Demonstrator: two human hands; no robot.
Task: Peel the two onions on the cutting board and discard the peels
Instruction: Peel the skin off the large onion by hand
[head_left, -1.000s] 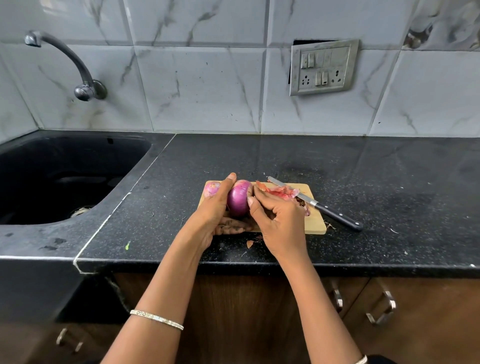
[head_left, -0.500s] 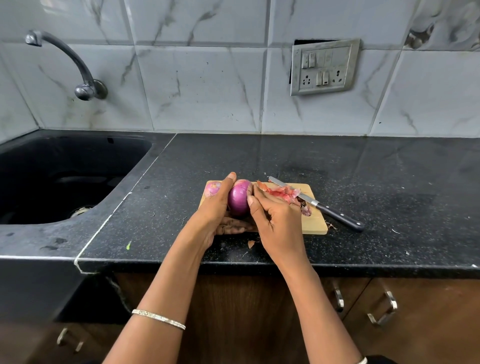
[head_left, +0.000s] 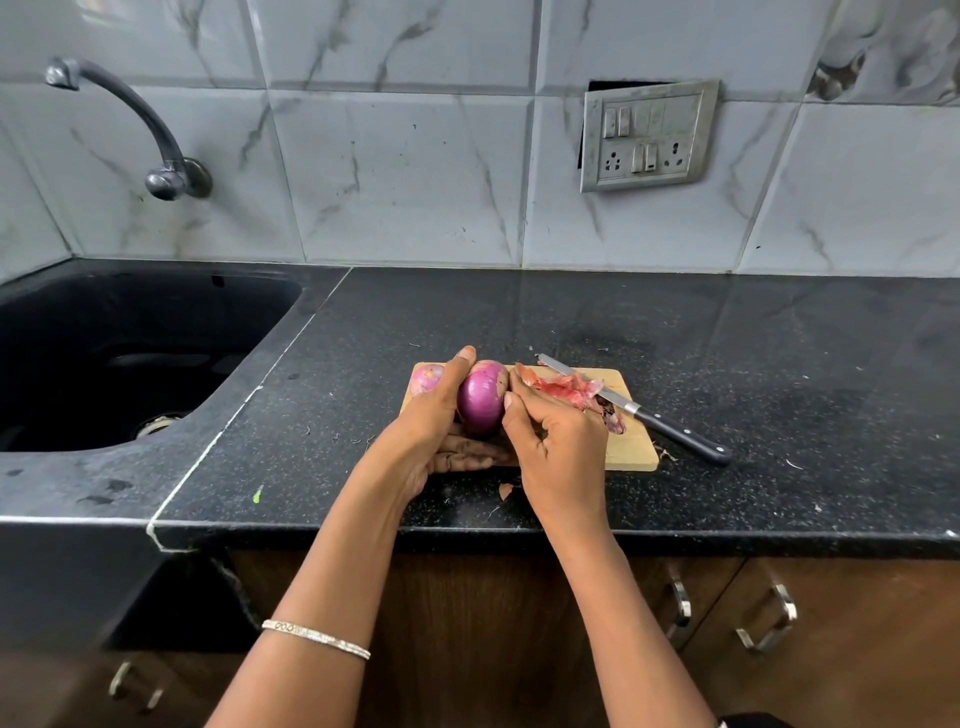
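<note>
A shiny purple onion (head_left: 481, 397) is held just above the near left part of the wooden cutting board (head_left: 631, 447). My left hand (head_left: 441, 431) cups it from the left and below, thumb up along its side. My right hand (head_left: 556, 441) grips its right side, fingers curled, fingertips against the onion's skin. A second, paler onion (head_left: 426, 378) lies on the board's far left corner, partly hidden by my left thumb. Loose reddish peels (head_left: 566, 387) lie piled on the board to the right of my hands.
A black-handled knife (head_left: 670, 428) lies slanted across the board's right edge onto the black counter (head_left: 779, 364). A peel scrap (head_left: 505, 489) lies near the counter's front edge. The black sink (head_left: 104, 358) and tap (head_left: 130, 119) are at the left.
Both hands stay on the purple onion in nearly the same place; my right hand's fingers have shifted slightly along its right side.
</note>
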